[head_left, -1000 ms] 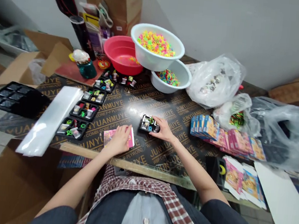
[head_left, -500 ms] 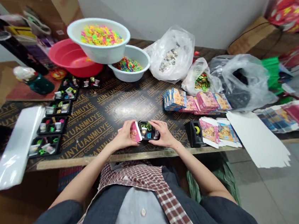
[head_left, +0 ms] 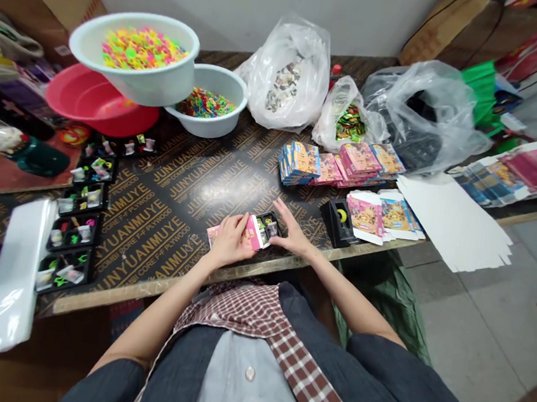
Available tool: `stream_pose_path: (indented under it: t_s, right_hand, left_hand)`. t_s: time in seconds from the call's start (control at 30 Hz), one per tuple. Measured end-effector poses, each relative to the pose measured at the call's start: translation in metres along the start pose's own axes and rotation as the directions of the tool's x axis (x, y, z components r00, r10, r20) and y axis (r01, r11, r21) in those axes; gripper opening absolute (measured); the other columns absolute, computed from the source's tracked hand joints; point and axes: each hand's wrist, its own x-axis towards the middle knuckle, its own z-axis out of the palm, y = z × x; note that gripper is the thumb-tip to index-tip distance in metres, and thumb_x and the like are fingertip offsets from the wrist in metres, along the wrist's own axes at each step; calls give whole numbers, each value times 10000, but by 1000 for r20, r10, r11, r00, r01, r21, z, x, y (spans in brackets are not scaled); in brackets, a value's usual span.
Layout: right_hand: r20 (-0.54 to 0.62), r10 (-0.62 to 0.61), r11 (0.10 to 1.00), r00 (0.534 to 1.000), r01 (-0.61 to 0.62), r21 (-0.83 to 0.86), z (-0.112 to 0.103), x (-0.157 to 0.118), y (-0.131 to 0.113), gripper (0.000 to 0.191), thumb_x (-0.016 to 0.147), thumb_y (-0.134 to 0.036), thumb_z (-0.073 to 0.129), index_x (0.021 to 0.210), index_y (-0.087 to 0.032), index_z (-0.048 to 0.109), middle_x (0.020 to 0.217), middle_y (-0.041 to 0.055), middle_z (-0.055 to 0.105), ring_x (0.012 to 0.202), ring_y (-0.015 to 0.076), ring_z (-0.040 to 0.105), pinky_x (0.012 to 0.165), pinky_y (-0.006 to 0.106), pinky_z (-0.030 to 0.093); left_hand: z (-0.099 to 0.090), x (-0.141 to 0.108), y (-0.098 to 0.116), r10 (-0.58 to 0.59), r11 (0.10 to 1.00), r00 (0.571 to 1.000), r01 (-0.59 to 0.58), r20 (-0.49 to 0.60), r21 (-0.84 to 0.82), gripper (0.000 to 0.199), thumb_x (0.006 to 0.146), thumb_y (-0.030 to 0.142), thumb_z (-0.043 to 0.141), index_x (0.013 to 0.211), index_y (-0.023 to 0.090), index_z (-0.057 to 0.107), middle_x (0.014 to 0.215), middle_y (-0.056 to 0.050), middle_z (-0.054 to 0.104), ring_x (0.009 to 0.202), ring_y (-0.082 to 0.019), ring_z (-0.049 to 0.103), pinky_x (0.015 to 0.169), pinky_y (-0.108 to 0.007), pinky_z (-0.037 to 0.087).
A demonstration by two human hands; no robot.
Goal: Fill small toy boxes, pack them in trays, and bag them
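Observation:
My left hand is closed around a pink printed cardboard box near the table's front edge. From the box's open right end sticks a black compartment tray with small green, yellow and clear-wrapped pieces in it; its other part is hidden inside the box. My right hand is at the tray's outer end, fingers stretched and apart. Its thumb lies by the tray's near corner; whether it touches is hard to tell.
Filled black trays line the left side beside clear plastic sleeves. Basins of colourful bits and plastic bags stand at the back. Stacked boxes, a tape dispenser and flat cartons lie rightward.
The tray has gone further into the pink box, so less of it shows. My right hand's fingers have spread and come off the tray's far side. The camera view has shifted slightly.

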Motion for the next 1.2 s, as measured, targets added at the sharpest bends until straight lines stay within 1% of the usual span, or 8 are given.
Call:
stream_pose_path:
  t_s: [0.23,0.4,0.53,0.7,0.8,0.93,1.07,1.2]
  right_hand:
    - [-307,247,964,919,-202,171,43,-8,1,749,817,-485,703,1472,-190,490,1349,161,573,1276,304,538,1124,459,403]
    - [-227,224,933,948,-141,332,51,-8,-7,590,950,-593,468,1401,-232,585,1393,115,576,1325,272,509,1172,441,348]
    - [-99,203,886,974,-140,442,50,-9,-13,747,933,-766,224,1344,-300,639,1417,50,591,1369,258,477,1204,431,304]
    - [-144,282,849,948,-177,498,47,-1,-16,649,831,-806,475,1107,-301,775,1399,55,604,1351,285,482,1193,443,295]
    - [-182,379,754,907,-189,629,45,5,-18,432,730,-651,742,928,-273,808,1247,80,674,1216,288,575,1094,449,397]
    - [-135,498,554,857,-194,809,48,12,-19,223,639,-423,847,730,-234,770,1066,57,711,1114,256,606,1060,414,427]
    - [-4,580,256,815,-177,950,51,15,-25,388,593,-257,850,961,-305,734,1020,-15,705,1041,200,636,1005,363,492]
    - [210,471,53,857,-265,963,49,15,-39,541,675,-267,788,1189,-358,646,1126,-30,708,1033,210,675,982,397,532]
  left_hand:
    - [5,5,3,-58,997,996,62,-71,55,937,613,395,779,1441,141,423,1258,-182,567,1171,-359,551,1004,-495,432]
    - [8,9,11,-69,993,996,73,-49,94,939,630,430,782,1442,130,418,1253,-190,570,1173,-363,548,994,-489,430]
    - [8,11,18,-107,990,994,109,-26,86,949,625,422,789,1444,116,420,1264,-189,569,1194,-362,535,1003,-478,431]
    - [6,13,20,-106,994,994,107,-25,40,997,625,430,798,1483,144,380,1292,-181,557,1213,-355,530,1009,-477,430]
    - [5,14,19,-104,994,993,105,-53,23,1015,619,435,805,1488,137,373,1280,-182,562,1207,-357,531,1005,-479,430]
    - [4,14,18,-81,997,994,82,-79,1,1026,613,436,815,1492,147,374,1281,-180,557,1209,-362,527,1005,-488,425]
    - [3,15,17,-52,997,993,45,-106,-69,1053,612,428,824,1513,157,349,1301,-178,539,1226,-365,517,1029,-507,415]
    - [0,14,16,0,967,997,-19,-75,-254,1057,633,412,818,1538,204,315,1349,-149,504,1268,-339,499,1073,-501,410]
